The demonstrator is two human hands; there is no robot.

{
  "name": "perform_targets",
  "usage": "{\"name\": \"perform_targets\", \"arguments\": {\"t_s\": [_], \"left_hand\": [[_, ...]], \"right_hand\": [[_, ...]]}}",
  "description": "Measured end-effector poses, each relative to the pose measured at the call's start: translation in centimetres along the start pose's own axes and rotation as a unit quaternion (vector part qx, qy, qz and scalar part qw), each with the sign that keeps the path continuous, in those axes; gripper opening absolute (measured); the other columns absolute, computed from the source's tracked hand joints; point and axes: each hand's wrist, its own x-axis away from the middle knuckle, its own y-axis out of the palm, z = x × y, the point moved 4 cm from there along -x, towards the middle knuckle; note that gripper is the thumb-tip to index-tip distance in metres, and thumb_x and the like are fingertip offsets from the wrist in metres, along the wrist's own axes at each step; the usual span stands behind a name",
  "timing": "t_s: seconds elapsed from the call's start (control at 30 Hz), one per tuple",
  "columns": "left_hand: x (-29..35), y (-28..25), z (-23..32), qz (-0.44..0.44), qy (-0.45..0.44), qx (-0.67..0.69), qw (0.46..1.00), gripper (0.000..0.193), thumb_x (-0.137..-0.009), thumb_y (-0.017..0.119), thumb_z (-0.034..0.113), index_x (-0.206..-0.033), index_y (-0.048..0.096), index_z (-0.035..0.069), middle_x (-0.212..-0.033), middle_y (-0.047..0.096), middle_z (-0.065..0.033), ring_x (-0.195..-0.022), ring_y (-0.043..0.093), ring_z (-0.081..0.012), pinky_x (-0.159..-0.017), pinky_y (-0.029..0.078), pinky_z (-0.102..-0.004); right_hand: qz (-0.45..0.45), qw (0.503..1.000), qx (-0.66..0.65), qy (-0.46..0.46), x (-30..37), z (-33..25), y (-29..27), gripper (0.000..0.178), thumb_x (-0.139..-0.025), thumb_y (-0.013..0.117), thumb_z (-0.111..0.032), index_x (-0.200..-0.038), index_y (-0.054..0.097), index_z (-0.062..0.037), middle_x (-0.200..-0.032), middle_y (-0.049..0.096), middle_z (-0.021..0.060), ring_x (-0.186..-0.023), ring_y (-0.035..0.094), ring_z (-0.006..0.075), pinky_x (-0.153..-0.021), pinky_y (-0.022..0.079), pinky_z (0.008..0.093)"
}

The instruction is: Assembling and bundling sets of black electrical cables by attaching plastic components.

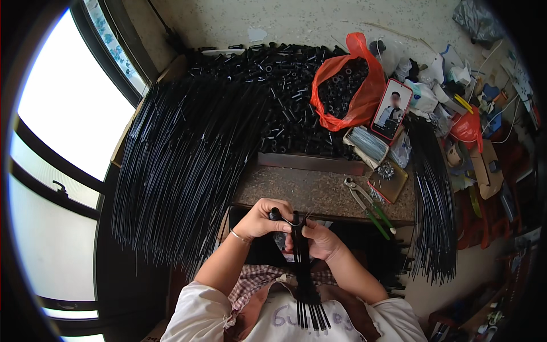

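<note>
In front of my chest, a bundle of thin black rods [308, 292], looking like umbrella ribs, hangs down and fans out over my apron. My left hand [264, 219] is closed around its upper end, with a round-ended black piece [275, 214] showing beside the thumb. My right hand [322, 239] pinches the same bundle from the other side, close to the left thumb. Both thumbs face each other near a black tubular fitting [296, 218] at the top. Fingers and rods partly hide how the parts join.
Long black rods [182, 171] drape over the table's left side; more rods [430, 199] hang at the right. Behind lie heaped black plastic fittings [285, 108], a red bag [370, 105] and a propped phone [392, 108]. Green-handled pliers [367, 208] rest on the brown tabletop [290, 185].
</note>
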Motion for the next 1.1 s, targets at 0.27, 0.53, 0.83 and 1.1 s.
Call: {"name": "perform_targets", "arguments": {"t_s": [0.27,0.53,0.83,1.1], "left_hand": [[-1.4,-0.5,2.2,0.093,0.021,-0.082,0.992,0.035,-0.074,0.05,0.031,-0.09,0.053,0.0,-0.089,0.053,-0.0108,-0.086,0.049,-0.0187,-0.076,0.036,-0.0288],[-3.4,2.6,1.5,0.002,-0.098,-0.038,0.994,0.051,-0.076,0.042,0.041,-0.103,0.044,-0.002,-0.096,0.051,-0.0114,-0.094,0.044,-0.0179,-0.083,0.031,-0.03],[-3.0,1.5,3.9,0.01,-0.01,-0.038,0.999,0.026,-0.071,0.056,0.008,-0.093,0.048,-0.003,-0.08,0.054,-0.0044,-0.073,0.049,-0.0077,-0.066,0.041,-0.0211],[-3.0,1.3,4.6,-0.057,0.093,-0.277,0.955,0.026,-0.069,0.058,0.013,-0.088,0.048,-0.002,-0.072,0.051,-0.002,-0.066,0.048,-0.0057,-0.059,0.04,-0.0182]], "right_hand": [[0.103,0.99,0.023,-0.097,0.7,-0.2,0.5,0.016,-0.072,0.055,-0.016,-0.076,0.045,-0.0043,-0.072,0.053,0.0087,-0.061,0.052,0.0161,-0.058,0.043,0.0256],[0.181,0.952,0.115,-0.219,1.9,-0.8,0.7,0.012,-0.074,0.052,-0.014,-0.073,0.044,-0.0061,-0.071,0.053,0.0078,-0.06,0.05,0.0117,-0.057,0.042,0.0229],[0.167,0.954,0.131,-0.21,1.5,-0.9,1.0,0.013,-0.074,0.052,-0.016,-0.073,0.043,-0.0062,-0.071,0.053,0.0073,-0.06,0.049,0.0109,-0.056,0.042,0.0224],[0.143,0.965,0.126,-0.18,1.8,-0.5,1.3,0.018,-0.073,0.052,-0.019,-0.077,0.044,-0.0042,-0.071,0.052,0.009,-0.059,0.049,0.0139,-0.056,0.041,0.0246]]}}
